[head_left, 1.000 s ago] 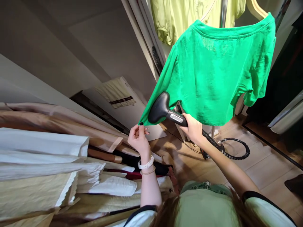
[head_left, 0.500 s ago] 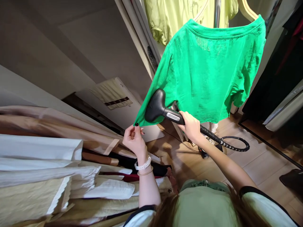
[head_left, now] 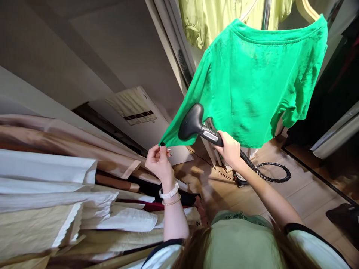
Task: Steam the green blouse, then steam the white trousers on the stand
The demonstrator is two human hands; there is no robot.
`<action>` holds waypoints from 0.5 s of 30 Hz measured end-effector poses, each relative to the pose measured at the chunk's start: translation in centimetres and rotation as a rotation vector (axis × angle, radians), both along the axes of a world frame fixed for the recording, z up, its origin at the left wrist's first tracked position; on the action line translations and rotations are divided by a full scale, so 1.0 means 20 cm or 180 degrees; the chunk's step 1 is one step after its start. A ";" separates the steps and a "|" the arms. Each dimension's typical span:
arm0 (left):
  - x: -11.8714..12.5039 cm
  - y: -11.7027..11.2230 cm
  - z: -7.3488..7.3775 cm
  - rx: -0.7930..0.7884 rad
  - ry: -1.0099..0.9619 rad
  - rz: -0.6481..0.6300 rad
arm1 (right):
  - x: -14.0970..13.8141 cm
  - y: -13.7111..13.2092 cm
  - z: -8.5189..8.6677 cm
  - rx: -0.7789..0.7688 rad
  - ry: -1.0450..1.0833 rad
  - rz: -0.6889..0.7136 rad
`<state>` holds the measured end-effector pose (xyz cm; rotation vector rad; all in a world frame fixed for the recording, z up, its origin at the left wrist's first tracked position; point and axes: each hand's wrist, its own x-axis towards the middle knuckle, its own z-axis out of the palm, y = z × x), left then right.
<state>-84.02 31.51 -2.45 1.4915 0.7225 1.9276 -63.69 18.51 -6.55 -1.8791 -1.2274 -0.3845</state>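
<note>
A bright green T-shirt [head_left: 249, 78] hangs on a wooden hanger [head_left: 308, 6], its back or front facing me. My left hand [head_left: 159, 163] pinches a lower corner of its hem between thumb and fingers. My right hand [head_left: 231, 151] grips the handle of a black handheld garment steamer [head_left: 200, 127], whose head rests against the shirt's lower part. A black coiled hose [head_left: 273, 173] runs from the handle down to a base unit [head_left: 240, 179] on the floor, partly hidden behind my right forearm.
A yellow-green blouse [head_left: 213, 18] hangs behind the shirt on a metal pole [head_left: 266, 15]. Folded or hanging beige and white garments [head_left: 47, 194] fill the lower left. A wooden floor [head_left: 311, 198] stretches to the right, with a thin dark cable near the base.
The view has shifted slightly, and the shirt and steamer sit a little higher in the picture. My left hand keeps the hem corner, and the steamer head stays on the shirt.
</note>
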 end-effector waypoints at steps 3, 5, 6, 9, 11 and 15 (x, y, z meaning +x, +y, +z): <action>0.01 0.03 -0.02 -0.0142 -0.0050 -0.0039 | 0.01 -0.04 -0.07 0.0105 0.0131 -0.0040; 0.04 0.06 -0.04 -0.0319 -0.0098 -0.0165 | 0.02 -0.10 -0.11 0.0347 0.0335 -0.0102; 0.06 0.07 -0.05 -0.0425 -0.0128 -0.0248 | 0.02 -0.14 -0.12 0.0483 0.0465 -0.0172; 0.13 0.11 -0.09 -0.0743 -0.0272 -0.0453 | 0.05 -0.27 -0.15 0.0798 0.0905 -0.0635; 0.19 0.12 -0.11 -0.0942 -0.0424 -0.0599 | 0.10 -0.36 -0.17 0.0909 0.1178 -0.1093; 0.30 0.13 -0.16 -0.1266 -0.0704 -0.1029 | 0.22 -0.55 -0.20 0.1107 0.1529 -0.1821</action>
